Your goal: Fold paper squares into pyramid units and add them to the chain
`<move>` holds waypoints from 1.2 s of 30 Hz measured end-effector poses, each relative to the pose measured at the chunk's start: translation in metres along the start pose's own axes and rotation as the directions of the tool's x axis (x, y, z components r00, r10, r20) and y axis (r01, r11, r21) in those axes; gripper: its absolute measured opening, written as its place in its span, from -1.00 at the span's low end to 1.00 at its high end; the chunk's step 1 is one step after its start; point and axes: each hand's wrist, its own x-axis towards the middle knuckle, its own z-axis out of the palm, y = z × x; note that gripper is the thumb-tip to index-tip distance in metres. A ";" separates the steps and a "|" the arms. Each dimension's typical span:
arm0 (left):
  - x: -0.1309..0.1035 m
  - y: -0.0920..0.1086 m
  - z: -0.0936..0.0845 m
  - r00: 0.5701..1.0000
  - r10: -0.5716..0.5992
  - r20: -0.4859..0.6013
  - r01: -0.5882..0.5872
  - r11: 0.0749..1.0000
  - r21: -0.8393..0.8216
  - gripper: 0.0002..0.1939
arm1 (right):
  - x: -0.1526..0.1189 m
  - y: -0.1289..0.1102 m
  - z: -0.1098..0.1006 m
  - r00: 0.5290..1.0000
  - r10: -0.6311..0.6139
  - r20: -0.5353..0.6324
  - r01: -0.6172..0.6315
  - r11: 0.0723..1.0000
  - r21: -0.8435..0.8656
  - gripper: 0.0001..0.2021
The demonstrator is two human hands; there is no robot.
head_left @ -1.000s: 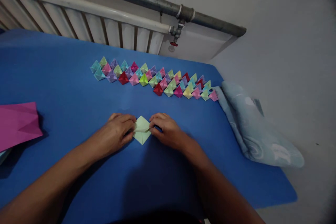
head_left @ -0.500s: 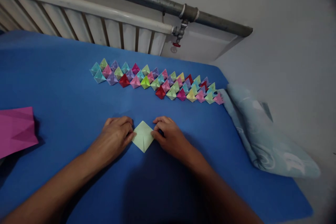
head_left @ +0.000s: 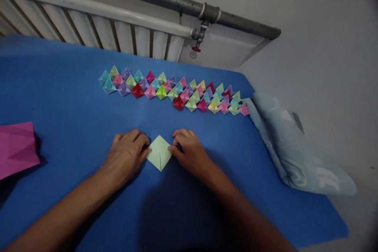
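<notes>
A pale green folded square of origami paper (head_left: 160, 152) is held with one corner pointing away from me and a slit running down its lower half. My left hand (head_left: 127, 150) grips its left corner, thumb on the paper and fingers curled behind. At the opposite corner my right hand (head_left: 189, 151) pinches the paper between thumb and curled fingers. Beyond both hands, several small folded paper pieces (head_left: 161, 92) in pink, red, green, blue, purple and yellow stand in staggered rows.
The blue table (head_left: 71, 126) runs back to a white radiator (head_left: 97, 33) beneath a metal pipe (head_left: 159, 2) with a red-handled valve (head_left: 196, 49). On the left edge lies a creased magenta paper (head_left: 17, 147). A folded light blue cloth (head_left: 295, 157) rests at right.
The view has shifted slightly, so the scene sits a little further left. Both hands keep their hold on the green paper with hardly any movement.
</notes>
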 end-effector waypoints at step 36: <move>0.003 -0.016 -0.002 0.951 0.304 0.052 -0.295 0.946 -0.136 -0.67 | -0.005 -0.014 -0.008 0.945 -0.252 0.209 0.276 0.956 -0.095 -0.84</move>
